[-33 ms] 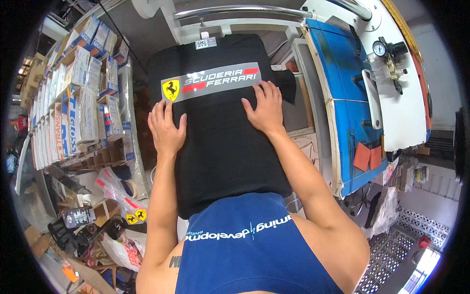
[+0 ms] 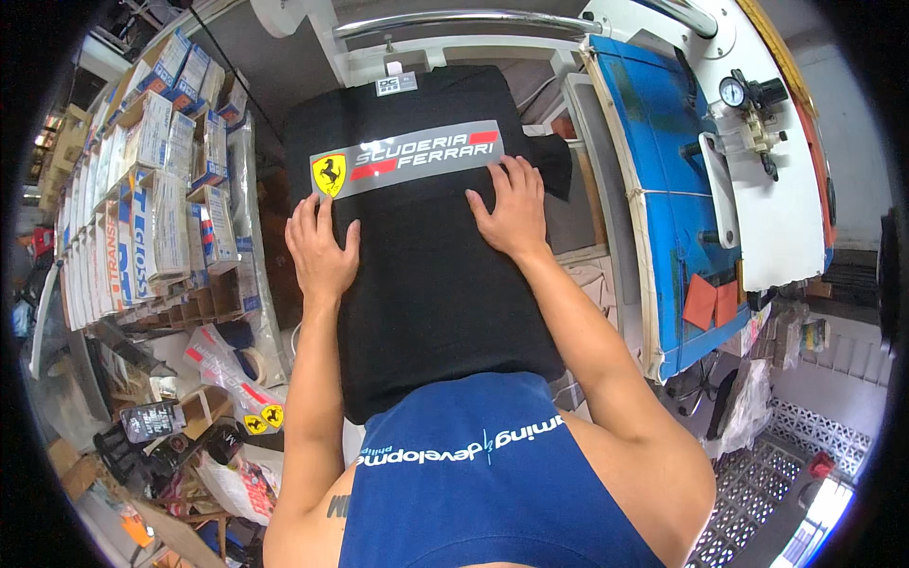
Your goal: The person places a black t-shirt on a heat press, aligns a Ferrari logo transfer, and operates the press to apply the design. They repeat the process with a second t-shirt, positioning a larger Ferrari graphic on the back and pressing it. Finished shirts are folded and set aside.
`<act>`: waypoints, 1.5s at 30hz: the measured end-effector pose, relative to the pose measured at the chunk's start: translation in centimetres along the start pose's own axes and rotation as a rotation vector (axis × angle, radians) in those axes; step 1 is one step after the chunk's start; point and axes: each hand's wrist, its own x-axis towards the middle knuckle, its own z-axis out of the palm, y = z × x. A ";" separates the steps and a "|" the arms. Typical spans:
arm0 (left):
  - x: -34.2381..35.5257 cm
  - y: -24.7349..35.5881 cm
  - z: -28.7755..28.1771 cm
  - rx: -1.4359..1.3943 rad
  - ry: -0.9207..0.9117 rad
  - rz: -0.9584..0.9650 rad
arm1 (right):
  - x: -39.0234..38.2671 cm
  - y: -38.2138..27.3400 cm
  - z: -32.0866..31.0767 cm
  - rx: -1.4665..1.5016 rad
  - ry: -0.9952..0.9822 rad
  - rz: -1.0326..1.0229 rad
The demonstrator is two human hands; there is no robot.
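Observation:
A black T-shirt (image 2: 440, 284) lies spread flat in front of me, its collar end with a paper neck tag (image 2: 396, 83) away from me. Across its chest lies a clear transfer sheet (image 2: 327, 138) bearing a yellow shield emblem, white lettering and red bars. My left hand (image 2: 320, 244) rests on the shirt's left edge, fingertips at the sheet's lower left corner, by the shield. At the sheet's lower right end, my right hand (image 2: 511, 208) lies with fingertips touching its edge. Both hands are flat, fingers apart, gripping nothing.
Stacked cardboard boxes (image 2: 161, 218) fill a rack on the left. Below them lie more printed transfer sheets (image 2: 232, 374) and clutter. On the right stands a blue-covered press platen (image 2: 668, 189) beside a white panel with a pressure gauge (image 2: 732, 91). A metal bar (image 2: 464, 19) crosses the far side.

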 end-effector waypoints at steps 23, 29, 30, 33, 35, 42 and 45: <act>3.4 -12.7 4.4 -0.902 -0.171 -0.912 | 5.2 9.5 -0.4 0.749 -0.441 1.031; 0.0 -18.5 12.6 -1.899 -0.095 -0.832 | 1.0 14.9 5.4 1.881 -0.258 0.872; 0.4 -20.0 13.0 -1.791 0.130 -0.807 | 0.7 16.7 6.4 2.018 -0.151 0.792; 1.4 -22.9 13.4 -1.756 0.617 -0.910 | 1.6 21.5 8.4 1.924 0.212 0.708; 2.0 -23.8 12.4 -1.852 0.562 -0.809 | 2.1 23.2 8.4 1.978 0.349 0.801; 2.9 -22.2 8.3 -2.120 0.487 -0.809 | 3.9 20.2 4.6 2.016 0.449 0.854; 3.4 -21.2 7.4 -2.080 0.617 -0.895 | 4.6 19.1 3.5 1.842 0.562 0.887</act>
